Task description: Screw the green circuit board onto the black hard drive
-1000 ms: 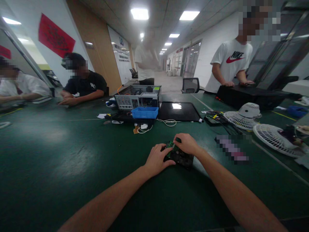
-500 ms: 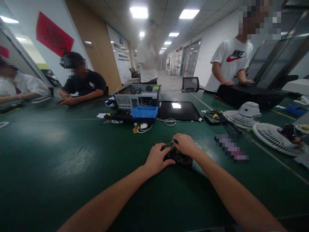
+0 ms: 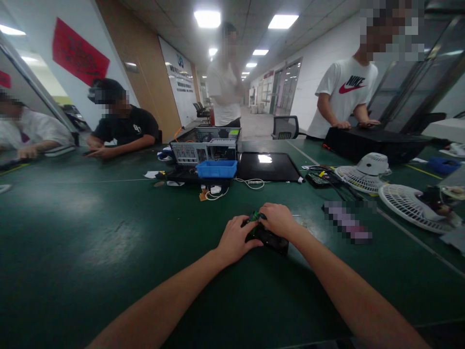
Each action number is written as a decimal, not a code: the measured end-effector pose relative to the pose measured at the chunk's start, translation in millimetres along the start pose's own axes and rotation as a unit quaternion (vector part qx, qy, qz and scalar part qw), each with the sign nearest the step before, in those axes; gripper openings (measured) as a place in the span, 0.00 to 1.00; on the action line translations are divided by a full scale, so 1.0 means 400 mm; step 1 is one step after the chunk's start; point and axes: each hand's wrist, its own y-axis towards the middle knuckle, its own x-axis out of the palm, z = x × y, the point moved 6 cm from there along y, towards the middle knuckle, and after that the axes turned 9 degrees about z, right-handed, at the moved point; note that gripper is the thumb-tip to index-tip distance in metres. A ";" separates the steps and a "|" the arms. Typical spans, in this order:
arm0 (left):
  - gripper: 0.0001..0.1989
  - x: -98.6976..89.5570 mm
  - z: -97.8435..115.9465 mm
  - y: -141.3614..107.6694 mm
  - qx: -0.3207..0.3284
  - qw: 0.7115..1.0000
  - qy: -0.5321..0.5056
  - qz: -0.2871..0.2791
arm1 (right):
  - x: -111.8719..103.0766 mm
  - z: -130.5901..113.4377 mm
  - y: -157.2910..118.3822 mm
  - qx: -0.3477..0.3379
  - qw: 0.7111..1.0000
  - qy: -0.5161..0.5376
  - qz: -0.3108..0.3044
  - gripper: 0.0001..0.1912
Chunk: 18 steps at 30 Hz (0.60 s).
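Note:
A black device (image 3: 275,241) with a green circuit board (image 3: 254,219) at its far left end lies on the green table. My left hand (image 3: 236,238) grips the left end of the device, its thumb on the near side and its fingers by the board. Over the board, my right hand (image 3: 278,219) is closed, with its fingertips at the board's edge. A small dark thing shows at those fingertips, too small to name.
Beyond my hands are a blue tray (image 3: 217,169), an open computer case (image 3: 205,145), a flat black panel (image 3: 269,166) and a white cable (image 3: 217,195). White fan parts (image 3: 410,206) lie to the right. Several people are around the table.
My right hand has tilted slightly and its fingertips have dropped closer to the board. My left hand keeps its place on the device. The view has shifted a little.

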 end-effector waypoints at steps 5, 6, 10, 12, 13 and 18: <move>0.31 0.001 -0.002 0.000 0.002 1.000 -0.005 0.005 | -0.009 0.018 -0.001 0.027 0.999 0.027 0.004 0.14; 0.31 0.000 -0.002 0.000 0.003 1.000 -0.004 0.005 | -0.011 0.031 -0.002 0.044 0.998 0.033 0.003 0.14; 0.31 0.000 -0.002 -0.003 -0.004 1.000 0.000 0.003 | -0.016 0.105 -0.016 0.111 0.993 0.043 -0.006 0.14; 0.30 0.001 -0.003 0.000 -0.007 1.000 -0.002 -0.001 | -0.011 0.144 -0.026 0.134 0.989 0.054 -0.017 0.12; 0.29 0.002 -0.005 0.003 -0.008 1.000 -0.002 -0.004 | -0.008 0.158 -0.030 0.132 0.989 0.067 -0.021 0.11; 0.25 -0.002 -0.040 0.034 -0.034 0.999 0.019 0.001 | 0.003 0.187 -0.040 0.077 0.988 0.131 -0.021 0.11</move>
